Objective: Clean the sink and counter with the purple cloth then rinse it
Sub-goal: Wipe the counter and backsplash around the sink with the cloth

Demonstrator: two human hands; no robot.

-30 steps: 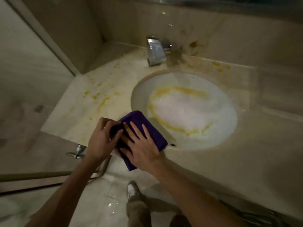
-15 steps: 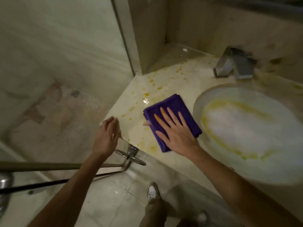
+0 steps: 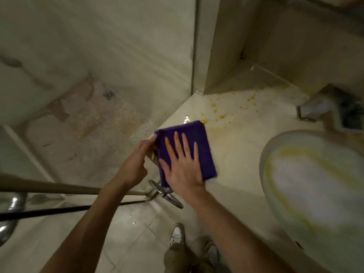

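A folded purple cloth point(image 3: 197, 138) lies on the left front corner of the beige stone counter point(image 3: 240, 150). My right hand point(image 3: 183, 170) presses flat on it with fingers spread. My left hand point(image 3: 136, 164) is at the counter's left edge, its straight fingertips touching the cloth's left border. Yellow spots point(image 3: 222, 116) dot the counter just beyond the cloth. The white oval sink point(image 3: 315, 190) to the right has a yellow ring of residue. A chrome faucet point(image 3: 323, 107) stands behind the sink.
A glass shower partition point(image 3: 194, 56) meets the counter's left end, with a shower floor point(image 3: 88, 123) beyond it. A metal bar with a round fitting point(image 3: 163, 192) runs under the counter's corner. My shoes point(image 3: 177, 235) stand on the tiled floor below.
The cloth has slid left along the counter, away from the sink to the corner. My left hand, apart from the cloth half a second ago, now touches its left edge.
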